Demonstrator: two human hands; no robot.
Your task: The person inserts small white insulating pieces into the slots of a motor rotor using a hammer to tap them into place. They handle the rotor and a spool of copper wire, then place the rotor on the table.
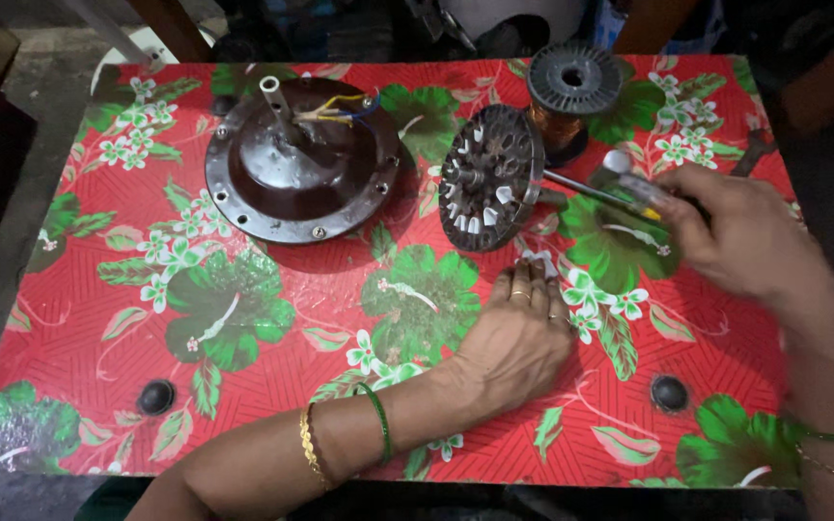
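My left hand lies palm down on the red flowered table, its fingertips on small white slips just below a round slotted stator core. The core stands tilted on edge, with white strips poking out of its slots. My right hand grips a screwdriver with a clear yellow handle; the metal shaft points left and its tip reaches the core's right rim.
A dark round motor cover with a short shaft and coloured wires lies at the back left. A grey spool of copper wire stands behind the core. Two black round knobs sit near the front edge.
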